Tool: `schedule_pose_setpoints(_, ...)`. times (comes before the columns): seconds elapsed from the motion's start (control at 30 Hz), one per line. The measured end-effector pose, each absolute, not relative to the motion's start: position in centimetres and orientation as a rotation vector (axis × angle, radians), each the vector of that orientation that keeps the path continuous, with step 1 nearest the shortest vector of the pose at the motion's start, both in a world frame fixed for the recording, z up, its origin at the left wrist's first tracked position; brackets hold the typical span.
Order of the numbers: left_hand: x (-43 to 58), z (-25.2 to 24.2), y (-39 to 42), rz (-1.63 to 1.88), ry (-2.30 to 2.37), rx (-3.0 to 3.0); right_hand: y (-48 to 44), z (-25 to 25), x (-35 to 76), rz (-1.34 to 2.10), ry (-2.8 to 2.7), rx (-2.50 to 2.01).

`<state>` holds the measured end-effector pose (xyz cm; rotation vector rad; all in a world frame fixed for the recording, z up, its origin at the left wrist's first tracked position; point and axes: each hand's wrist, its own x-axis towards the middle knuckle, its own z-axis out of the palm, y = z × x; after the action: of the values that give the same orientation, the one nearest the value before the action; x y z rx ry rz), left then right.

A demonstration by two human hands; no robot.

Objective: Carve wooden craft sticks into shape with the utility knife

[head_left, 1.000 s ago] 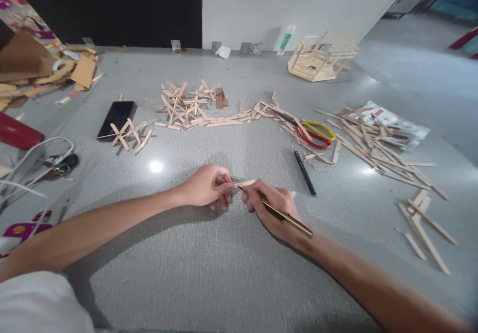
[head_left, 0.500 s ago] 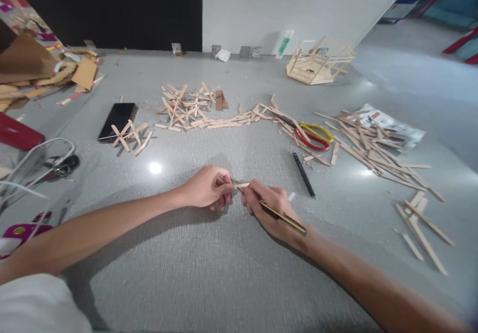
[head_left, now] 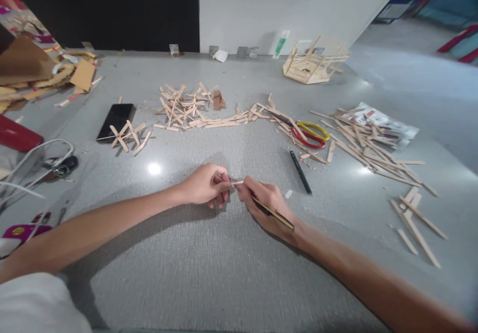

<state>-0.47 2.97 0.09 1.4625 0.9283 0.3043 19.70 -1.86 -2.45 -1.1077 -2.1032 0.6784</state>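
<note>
My left hand (head_left: 209, 184) pinches one end of a small wooden craft stick (head_left: 237, 182) above the grey table. In my right hand (head_left: 266, 199) is a black and yellow pencil (head_left: 278, 217), its back end sticking out toward the wrist. The pencil's tip meets the stick between the two hands, though the fingers hide most of the contact. Just right of my right hand lies a small pale scrap (head_left: 289, 193). A black pen (head_left: 300, 171) rests a little farther to the right.
Loose craft sticks (head_left: 182, 106) lie beyond my hands, with more (head_left: 368, 146) at the right. Scissors (head_left: 311, 135) with red and yellow handles rest among sticks. A phone (head_left: 116, 119), a wooden stick frame (head_left: 311, 66), a glue tube (head_left: 281, 44) and white cables (head_left: 37, 146) surround the workspace.
The right hand and pencil have shifted slightly left, and the pencil's back end has dipped a little toward the hand. The left hand keeps its pinch; the whole view has shifted slightly.
</note>
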Motion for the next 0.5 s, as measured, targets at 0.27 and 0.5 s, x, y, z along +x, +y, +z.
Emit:
schedule_pose_setpoints(0.27, -0.1, 0.7, 2.8, 0.282, 1.018, 1.433, -2.9, -2.9, 20.0, 0.660, -1.966, -1.225)
schedule_pose_setpoints(0.5, -0.4, 0.5, 2.9, 0.296, 0.975, 1.469, -2.5, -2.8, 20.0, 0.718, -2.011, -1.246)
